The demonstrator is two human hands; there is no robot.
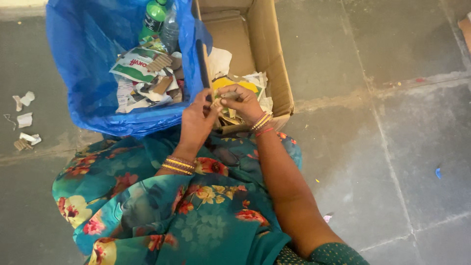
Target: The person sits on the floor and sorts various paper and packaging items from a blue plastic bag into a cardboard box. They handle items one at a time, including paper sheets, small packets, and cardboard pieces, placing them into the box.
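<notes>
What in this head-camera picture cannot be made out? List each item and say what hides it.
- Small piece pinched between left hand and right hand: fingers cover it, too small.
- Green bottle: top cut off by the frame edge.
- Cardboard box bottom: hidden by paper scraps and hands.

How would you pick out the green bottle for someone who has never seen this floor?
Find the big blue plastic bag left of the cardboard box. At the bag's top edge, above the paper scraps, stand two bottles. The green bottle is the left one; its neighbour, the clear bottle, is colourless.

Teal floral garment [196, 216], gold-and-red wrist bangles [179, 165].
</notes>
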